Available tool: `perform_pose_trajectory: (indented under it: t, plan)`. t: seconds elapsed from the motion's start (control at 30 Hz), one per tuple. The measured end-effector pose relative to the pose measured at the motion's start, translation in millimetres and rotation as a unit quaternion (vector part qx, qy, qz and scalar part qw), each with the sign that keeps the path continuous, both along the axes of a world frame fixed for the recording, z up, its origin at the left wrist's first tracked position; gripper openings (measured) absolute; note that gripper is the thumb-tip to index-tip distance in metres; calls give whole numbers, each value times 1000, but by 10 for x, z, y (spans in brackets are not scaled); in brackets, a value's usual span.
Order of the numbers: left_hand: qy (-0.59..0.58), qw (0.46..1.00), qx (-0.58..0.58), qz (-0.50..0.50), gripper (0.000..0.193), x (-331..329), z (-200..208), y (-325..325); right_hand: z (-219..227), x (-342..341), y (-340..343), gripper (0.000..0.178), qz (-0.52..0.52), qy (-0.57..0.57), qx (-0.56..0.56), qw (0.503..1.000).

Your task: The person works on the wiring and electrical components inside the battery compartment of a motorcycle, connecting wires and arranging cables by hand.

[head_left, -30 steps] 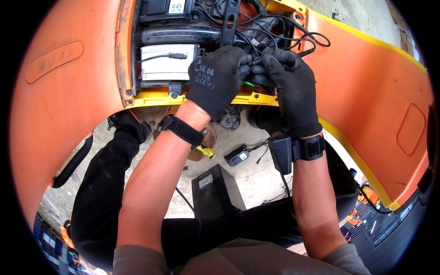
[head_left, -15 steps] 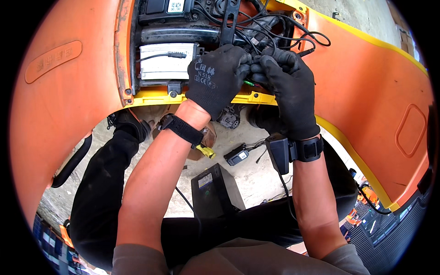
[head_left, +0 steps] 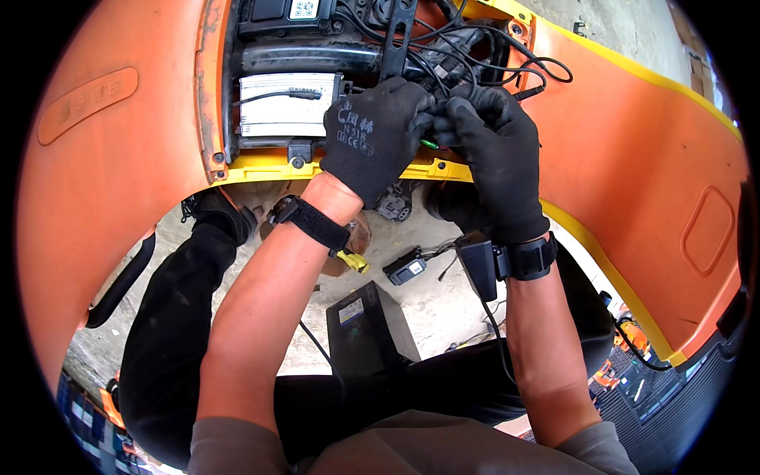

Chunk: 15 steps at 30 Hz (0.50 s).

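Two black-gloved hands meet over the open bay of an orange vehicle body panel [head_left: 119,158]. The left hand [head_left: 372,134] and right hand [head_left: 495,158] are both closed, fingertips pinching a small green-tipped connector [head_left: 428,144] on the tangle of black cables [head_left: 475,55], apparently to steady it from both sides. It sits just right of the silver ribbed box [head_left: 285,103], above the bay's yellow lower edge [head_left: 261,166]. Cables crowd the bay, leaving little room above; open floor lies below.
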<state>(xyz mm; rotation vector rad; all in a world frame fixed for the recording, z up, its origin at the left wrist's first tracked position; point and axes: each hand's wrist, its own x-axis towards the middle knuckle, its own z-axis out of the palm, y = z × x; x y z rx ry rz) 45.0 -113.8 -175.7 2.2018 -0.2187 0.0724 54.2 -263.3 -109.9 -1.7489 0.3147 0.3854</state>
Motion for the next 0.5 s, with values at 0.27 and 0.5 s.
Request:
perform_pose_trajectory:
  t: [0.27,0.5]
  plan:
    - [-20,1000,-7,-7,19,8,-25,2,-47,-19,21,11,10,-44,-2,999]
    - [-19,1000,6,-9,18,8,-16,5,-23,7,9,8,15,-14,12,1000]
